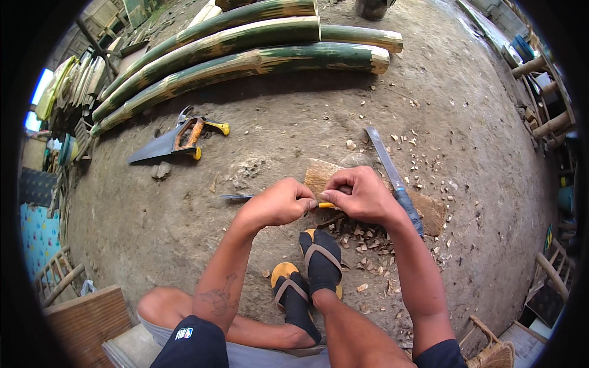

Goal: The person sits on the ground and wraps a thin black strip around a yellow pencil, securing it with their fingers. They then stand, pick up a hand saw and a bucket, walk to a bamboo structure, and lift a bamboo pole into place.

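My left hand (283, 201) and my right hand (362, 195) meet low over the ground, just beyond my feet. Between their pinched fingertips is a short, thin yellow stick (326, 205), pencil-like, with a dark end at the left fingers. Part of its length is hidden by the right fingers. Beneath and beyond the right hand lies a wooden block (319, 175). A machete (385, 161) leans across it, its dark wrapped handle beside my right wrist. Behind my left wrist a thin blue-grey object (236, 197) pokes out, mostly covered.
Several green bamboo poles (288, 60) lie across the far ground. A handsaw (161, 146) with an orange handle rests left of centre. Wood chips (374, 240) litter the dirt around the block. Sandalled feet (322, 257) stand close below my hands. Wooden racks (546, 101) line the right side.
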`<state>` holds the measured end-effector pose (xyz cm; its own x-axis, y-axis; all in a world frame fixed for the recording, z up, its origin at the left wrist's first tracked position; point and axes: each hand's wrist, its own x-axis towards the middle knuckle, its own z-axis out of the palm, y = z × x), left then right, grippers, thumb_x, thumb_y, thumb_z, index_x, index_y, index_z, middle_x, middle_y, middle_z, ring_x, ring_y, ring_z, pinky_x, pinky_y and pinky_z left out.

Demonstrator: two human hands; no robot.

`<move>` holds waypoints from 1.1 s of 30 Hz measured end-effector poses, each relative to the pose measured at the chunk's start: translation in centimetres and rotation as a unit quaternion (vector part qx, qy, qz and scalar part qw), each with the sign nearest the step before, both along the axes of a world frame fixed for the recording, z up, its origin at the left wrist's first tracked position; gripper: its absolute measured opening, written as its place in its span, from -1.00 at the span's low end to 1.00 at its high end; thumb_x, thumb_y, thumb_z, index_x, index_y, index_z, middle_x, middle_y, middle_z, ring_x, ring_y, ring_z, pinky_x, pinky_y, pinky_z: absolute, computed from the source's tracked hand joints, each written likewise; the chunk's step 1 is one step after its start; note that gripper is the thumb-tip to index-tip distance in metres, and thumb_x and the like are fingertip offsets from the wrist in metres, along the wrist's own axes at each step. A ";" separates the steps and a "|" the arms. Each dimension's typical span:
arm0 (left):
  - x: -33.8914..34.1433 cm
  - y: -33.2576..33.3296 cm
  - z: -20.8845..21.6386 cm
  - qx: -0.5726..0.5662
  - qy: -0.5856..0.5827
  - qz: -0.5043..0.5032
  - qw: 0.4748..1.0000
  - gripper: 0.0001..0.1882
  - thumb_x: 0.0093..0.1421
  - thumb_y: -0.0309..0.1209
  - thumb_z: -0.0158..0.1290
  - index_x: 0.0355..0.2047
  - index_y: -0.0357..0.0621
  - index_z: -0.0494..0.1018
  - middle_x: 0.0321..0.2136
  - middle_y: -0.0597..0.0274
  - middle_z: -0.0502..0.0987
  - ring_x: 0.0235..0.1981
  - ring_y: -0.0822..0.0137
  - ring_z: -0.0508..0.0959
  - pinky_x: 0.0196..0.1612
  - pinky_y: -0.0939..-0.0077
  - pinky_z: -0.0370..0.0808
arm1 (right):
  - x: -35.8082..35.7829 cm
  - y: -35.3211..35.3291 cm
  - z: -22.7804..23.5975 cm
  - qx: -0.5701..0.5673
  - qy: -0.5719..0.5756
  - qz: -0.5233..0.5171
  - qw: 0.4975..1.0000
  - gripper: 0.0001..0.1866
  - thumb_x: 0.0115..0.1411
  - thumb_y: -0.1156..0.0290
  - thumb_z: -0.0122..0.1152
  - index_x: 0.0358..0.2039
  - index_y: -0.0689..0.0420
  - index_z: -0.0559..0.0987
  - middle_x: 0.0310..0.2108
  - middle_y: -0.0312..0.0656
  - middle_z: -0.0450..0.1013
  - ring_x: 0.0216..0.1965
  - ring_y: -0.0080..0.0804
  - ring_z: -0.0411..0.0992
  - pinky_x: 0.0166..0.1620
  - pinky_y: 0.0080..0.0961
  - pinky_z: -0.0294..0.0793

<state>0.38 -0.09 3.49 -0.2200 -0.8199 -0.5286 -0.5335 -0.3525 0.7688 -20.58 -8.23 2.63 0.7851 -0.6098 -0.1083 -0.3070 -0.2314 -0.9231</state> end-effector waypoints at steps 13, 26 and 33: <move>-0.4 0.5 2.1 0.080 0.209 0.149 0.963 -0.80 0.37 -0.31 0.07 -0.25 -0.21 0.51 -0.58 0.43 0.48 -0.64 0.65 0.29 -0.59 0.70 0.18 | -0.3 4.9 -6.5 0.594 -0.174 -0.135 0.774 -0.79 0.20 0.26 0.42 -0.31 0.11 0.62 -0.60 -0.49 0.38 -0.66 -0.75 0.17 -0.57 -0.71 0.06; -0.1 0.4 -2.0 0.024 0.074 0.077 0.994 -0.84 0.35 -0.38 0.10 -0.28 -0.24 0.46 -0.52 0.33 0.53 -0.46 0.52 0.47 -0.38 0.57 0.42 | 0.8 1.4 0.8 0.000 0.053 -0.035 0.998 -0.79 0.18 0.37 0.34 -0.40 0.30 0.68 -0.64 -0.21 0.50 -0.56 -0.61 0.35 -0.45 -0.48 0.36; -0.4 0.5 -0.9 0.077 0.198 0.175 0.961 -0.84 0.34 -0.37 0.13 -0.26 -0.23 0.47 -0.52 0.34 0.54 -0.57 0.60 0.38 -0.54 0.67 0.29 | 0.3 8.1 -3.1 0.312 -0.111 -0.234 0.914 -0.84 0.26 0.37 0.30 -0.27 0.21 0.67 -0.51 -0.27 0.54 -0.60 -0.60 0.36 -0.51 -0.62 0.28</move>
